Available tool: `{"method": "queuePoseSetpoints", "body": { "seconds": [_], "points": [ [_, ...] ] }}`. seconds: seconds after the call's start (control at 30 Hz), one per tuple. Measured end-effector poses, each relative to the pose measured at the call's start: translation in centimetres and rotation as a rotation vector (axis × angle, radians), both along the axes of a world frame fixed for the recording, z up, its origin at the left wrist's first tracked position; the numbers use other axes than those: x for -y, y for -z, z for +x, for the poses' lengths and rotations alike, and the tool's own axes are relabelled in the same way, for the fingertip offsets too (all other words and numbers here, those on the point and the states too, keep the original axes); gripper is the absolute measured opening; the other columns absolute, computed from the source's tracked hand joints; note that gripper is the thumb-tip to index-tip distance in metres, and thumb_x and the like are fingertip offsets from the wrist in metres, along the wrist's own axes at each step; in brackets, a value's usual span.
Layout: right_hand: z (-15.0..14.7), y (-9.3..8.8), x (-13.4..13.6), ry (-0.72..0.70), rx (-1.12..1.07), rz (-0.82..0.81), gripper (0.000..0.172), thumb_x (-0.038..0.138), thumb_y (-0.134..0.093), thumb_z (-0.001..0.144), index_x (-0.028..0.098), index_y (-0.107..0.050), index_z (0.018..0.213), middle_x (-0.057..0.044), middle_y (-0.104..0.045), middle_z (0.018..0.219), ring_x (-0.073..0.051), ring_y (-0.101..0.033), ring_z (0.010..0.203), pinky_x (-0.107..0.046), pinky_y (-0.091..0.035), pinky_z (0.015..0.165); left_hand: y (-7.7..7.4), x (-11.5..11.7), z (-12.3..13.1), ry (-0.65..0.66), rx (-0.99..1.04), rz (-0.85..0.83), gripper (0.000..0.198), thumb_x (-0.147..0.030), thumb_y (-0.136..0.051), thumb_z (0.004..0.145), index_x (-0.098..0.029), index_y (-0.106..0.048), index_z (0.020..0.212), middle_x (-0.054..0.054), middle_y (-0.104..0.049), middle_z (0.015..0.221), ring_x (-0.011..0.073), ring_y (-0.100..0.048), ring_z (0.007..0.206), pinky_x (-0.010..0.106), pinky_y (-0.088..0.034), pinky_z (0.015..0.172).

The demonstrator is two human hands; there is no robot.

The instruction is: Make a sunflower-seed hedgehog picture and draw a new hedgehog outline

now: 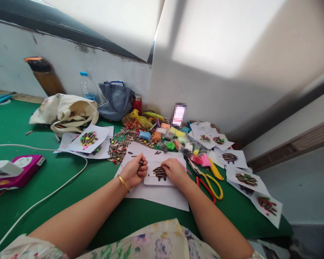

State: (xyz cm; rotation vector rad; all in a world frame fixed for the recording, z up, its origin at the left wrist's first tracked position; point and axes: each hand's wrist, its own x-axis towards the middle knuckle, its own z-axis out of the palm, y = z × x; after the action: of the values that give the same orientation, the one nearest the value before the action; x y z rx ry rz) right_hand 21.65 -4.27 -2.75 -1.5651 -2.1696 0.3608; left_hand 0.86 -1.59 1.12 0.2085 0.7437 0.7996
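Curls the left hand (135, 171) most of the way closed around a few dark seeds (140, 166), likely to have them within reach of the other fingers. Brings the fingertips of the right hand (176, 173) together in a pinch at the upper right edge of a hedgehog picture (160, 173); cannot tell about a seed between them. Has the small white card (150, 182) with that picture between the two hands, on top of a larger sheet of paper (166, 198), presumably to spare the green table (62, 172). Holds both hands low beside the card, perhaps also to stop it sliding. Has the hedgehog facing left, snout toward the left hand and feet toward the body, with its long axis running across from one hand to the other. Has a heap of loose seeds (120, 148) beyond the left hand and clay packets (157, 136) beyond both, probably for an easy reach. Has yellow-handled scissors (217, 185) just right of the right hand, handles turned nearer, and finished-looking hedgehog cards (245, 179) farther right, perhaps for elbow room.
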Motion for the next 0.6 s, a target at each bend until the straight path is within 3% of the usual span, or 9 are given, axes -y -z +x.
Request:
{"method": "queuePoseSetpoints", "body": {
  "seconds": [0.6],
  "points": [
    [-0.05,-0.08,0.79,-0.020,-0.056,0.103,0.019,0.015,-0.050,0.091,0.019,-0.068,0.096,-0.006,-0.066,0.092,-0.019,-0.057,0.090,-0.032,-0.043,0.085,0.07,-0.04,-0.05,-0.003,0.004,-0.006,0.025,-0.029,-0.047,0.095,-0.016,-0.044,0.074,-0.005,-0.038,0.062,0.0025,-0.034,0.038,0.010,-0.017,0.029]
  ]
}}
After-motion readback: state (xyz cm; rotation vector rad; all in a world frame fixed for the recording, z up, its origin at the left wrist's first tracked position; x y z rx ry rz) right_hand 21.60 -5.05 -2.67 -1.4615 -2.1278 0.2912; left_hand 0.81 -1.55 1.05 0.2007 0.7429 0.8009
